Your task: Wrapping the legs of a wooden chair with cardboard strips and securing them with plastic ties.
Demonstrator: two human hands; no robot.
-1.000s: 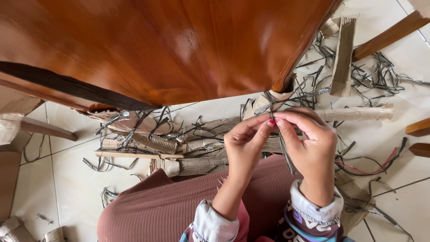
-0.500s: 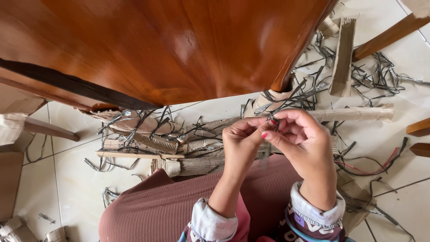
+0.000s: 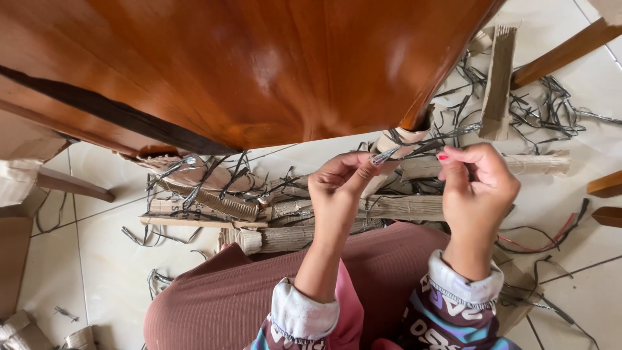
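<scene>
Head view shows the left hand (image 3: 340, 188) pinching a small bent wire clip (image 3: 385, 155) in closed fingers below the wooden chair seat (image 3: 246, 65), the right hand (image 3: 476, 185) gripping a thin strand beside it, apparently mid-threading, needing steady alignment above the cardboard rolls (image 3: 285, 223).

The left hand (image 3: 340, 188) is raised above the lap, fingertips pinched together on a thin metal clip. The right hand (image 3: 478, 188) is beside it, slightly apart, fingers curled, index finger pointing toward the left hand.
</scene>
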